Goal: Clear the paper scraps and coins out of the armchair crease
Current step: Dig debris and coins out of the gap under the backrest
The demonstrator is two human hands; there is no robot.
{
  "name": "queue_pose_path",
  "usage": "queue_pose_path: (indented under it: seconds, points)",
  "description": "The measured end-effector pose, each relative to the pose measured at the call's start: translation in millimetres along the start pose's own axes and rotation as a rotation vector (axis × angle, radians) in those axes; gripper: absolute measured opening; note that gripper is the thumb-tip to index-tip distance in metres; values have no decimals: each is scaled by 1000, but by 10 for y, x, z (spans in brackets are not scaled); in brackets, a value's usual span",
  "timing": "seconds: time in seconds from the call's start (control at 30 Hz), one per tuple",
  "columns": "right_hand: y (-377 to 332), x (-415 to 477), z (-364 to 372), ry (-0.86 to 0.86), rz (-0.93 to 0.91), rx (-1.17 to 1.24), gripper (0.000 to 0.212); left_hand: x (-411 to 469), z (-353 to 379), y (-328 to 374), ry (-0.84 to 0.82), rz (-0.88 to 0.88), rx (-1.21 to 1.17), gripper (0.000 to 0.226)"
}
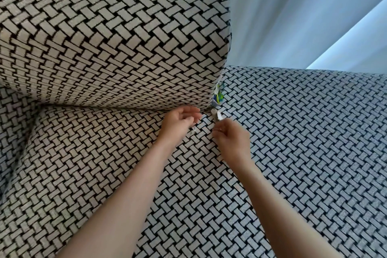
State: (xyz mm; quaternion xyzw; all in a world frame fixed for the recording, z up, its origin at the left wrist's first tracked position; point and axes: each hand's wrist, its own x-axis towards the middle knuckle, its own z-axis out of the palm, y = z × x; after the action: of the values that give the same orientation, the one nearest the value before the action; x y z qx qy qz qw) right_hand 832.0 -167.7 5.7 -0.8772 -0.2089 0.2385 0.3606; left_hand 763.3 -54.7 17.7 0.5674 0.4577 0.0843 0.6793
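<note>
The armchair crease (pixel 206 109) runs where the back cushion meets the seat and the arm. Colourful paper scraps (pixel 218 93), blue, green and white, stick up out of the vertical gap at the corner. My right hand (pixel 231 138) pinches a white paper scrap (pixel 219 115) right at the crease. My left hand (pixel 180 122) hovers just left of it, fingers curled over a small pale scrap (pixel 193 131) that shows below the palm. No coin is plainly visible.
The armchair seat (pixel 104 163), the back cushion (pixel 115 37) and the arm (pixel 303 121) all share a black-and-beige woven pattern. Pale curtains (pixel 303 12) hang behind the chair at the upper right.
</note>
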Motion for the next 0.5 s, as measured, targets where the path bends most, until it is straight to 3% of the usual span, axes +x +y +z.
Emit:
queue_pose_path:
  seconds: [0.13,0.2,0.27,0.37,0.4,0.5]
  points:
    - [21,62,-137,29,272,438,16,27,-14,34,5,4,39,42]
    - [26,117,-196,3,396,544,21,27,-20,43,28,-21,19,46]
    - [4,158,-257,-9,392,388,24,24,-16,42,51,-18,37,50]
    - [-16,138,-291,-7,238,148,16,10,40,31,15,10,112,52]
    - [-15,126,-284,-25,178,24,7,5,60,26,0,17,129,51]
    - [23,108,-231,-148,60,-397,14,0,109,25,-24,34,158,47]
